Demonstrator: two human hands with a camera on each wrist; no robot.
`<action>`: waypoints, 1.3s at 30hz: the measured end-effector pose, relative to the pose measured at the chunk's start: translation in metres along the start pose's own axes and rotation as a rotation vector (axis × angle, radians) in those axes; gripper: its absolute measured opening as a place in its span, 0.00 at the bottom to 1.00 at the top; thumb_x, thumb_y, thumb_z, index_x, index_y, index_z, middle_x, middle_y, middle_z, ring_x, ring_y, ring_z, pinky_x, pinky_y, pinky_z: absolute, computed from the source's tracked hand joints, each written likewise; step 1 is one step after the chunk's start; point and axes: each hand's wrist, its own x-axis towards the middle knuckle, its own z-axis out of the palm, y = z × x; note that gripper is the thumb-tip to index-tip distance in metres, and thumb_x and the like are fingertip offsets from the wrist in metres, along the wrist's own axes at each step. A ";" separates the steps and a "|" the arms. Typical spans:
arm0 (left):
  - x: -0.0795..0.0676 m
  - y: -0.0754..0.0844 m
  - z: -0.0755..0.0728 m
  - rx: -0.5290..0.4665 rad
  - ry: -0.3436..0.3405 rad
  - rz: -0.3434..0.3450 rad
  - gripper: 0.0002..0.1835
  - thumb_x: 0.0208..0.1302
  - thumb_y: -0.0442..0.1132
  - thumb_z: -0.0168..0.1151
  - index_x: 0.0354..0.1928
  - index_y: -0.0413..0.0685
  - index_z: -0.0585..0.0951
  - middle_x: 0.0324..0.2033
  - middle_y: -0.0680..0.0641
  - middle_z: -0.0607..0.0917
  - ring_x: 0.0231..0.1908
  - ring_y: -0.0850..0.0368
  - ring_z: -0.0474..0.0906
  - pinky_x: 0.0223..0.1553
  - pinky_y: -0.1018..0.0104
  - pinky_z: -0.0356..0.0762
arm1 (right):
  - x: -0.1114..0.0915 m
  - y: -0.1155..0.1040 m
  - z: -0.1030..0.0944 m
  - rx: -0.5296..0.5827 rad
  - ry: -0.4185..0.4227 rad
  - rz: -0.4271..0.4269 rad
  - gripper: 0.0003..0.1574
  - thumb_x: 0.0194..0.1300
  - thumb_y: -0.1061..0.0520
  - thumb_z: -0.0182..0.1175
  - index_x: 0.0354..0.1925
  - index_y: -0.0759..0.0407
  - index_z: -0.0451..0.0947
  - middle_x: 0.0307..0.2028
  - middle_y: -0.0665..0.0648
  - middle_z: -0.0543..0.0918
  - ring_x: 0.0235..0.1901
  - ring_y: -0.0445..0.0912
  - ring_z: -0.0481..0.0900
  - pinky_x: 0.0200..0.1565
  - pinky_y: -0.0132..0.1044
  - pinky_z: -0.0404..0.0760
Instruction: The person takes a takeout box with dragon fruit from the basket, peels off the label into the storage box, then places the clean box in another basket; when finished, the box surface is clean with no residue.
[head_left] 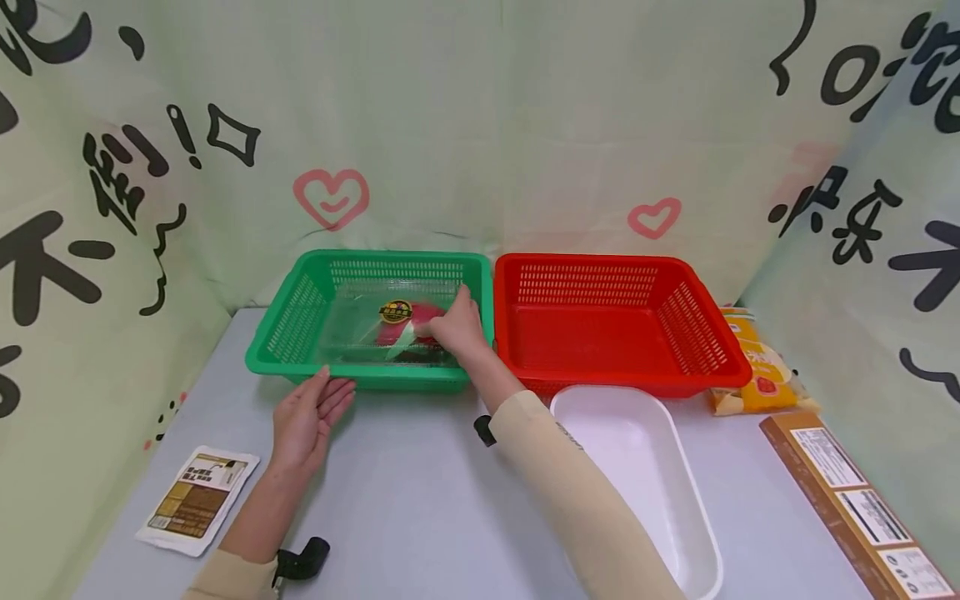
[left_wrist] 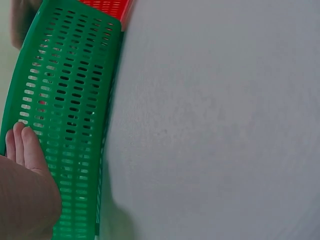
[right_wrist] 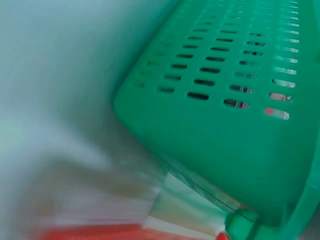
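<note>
A clear plastic box with a black-and-gold round label and something red inside lies in the green basket. My right hand reaches into the basket and grips the box's right end between thumb and fingers. In the right wrist view the basket's wall hides that hand. My left hand is at the front of the green basket, its fingers straight. The left wrist view shows those fingers lying against the slotted outer wall, with the fingertips near the rim.
A red basket stands right beside the green one. In front of it lies a white tray, partly behind my right sleeve. A yellow packet and a long brown box are at the right. A brown-and-white pouch lies at left.
</note>
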 end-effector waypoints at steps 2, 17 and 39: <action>0.000 0.000 -0.001 0.001 0.003 0.007 0.13 0.73 0.47 0.57 0.47 0.44 0.77 0.35 0.51 0.90 0.42 0.61 0.88 0.53 0.66 0.82 | 0.001 -0.001 0.002 0.049 -0.021 0.072 0.69 0.57 0.54 0.70 0.79 0.55 0.33 0.77 0.60 0.53 0.73 0.56 0.57 0.69 0.53 0.70; 0.001 0.001 0.003 0.004 -0.008 -0.007 0.14 0.73 0.47 0.57 0.49 0.43 0.77 0.33 0.52 0.90 0.42 0.61 0.88 0.51 0.67 0.83 | 0.000 0.000 0.004 0.133 -0.047 0.196 0.48 0.56 0.47 0.73 0.66 0.65 0.63 0.61 0.61 0.72 0.58 0.54 0.69 0.61 0.49 0.77; 0.000 0.002 -0.003 0.002 -0.009 -0.002 0.13 0.71 0.48 0.59 0.44 0.45 0.81 0.34 0.52 0.91 0.42 0.61 0.89 0.54 0.64 0.81 | 0.007 0.005 0.004 0.427 -0.111 0.237 0.19 0.55 0.57 0.73 0.38 0.52 0.71 0.57 0.55 0.73 0.63 0.53 0.65 0.63 0.51 0.71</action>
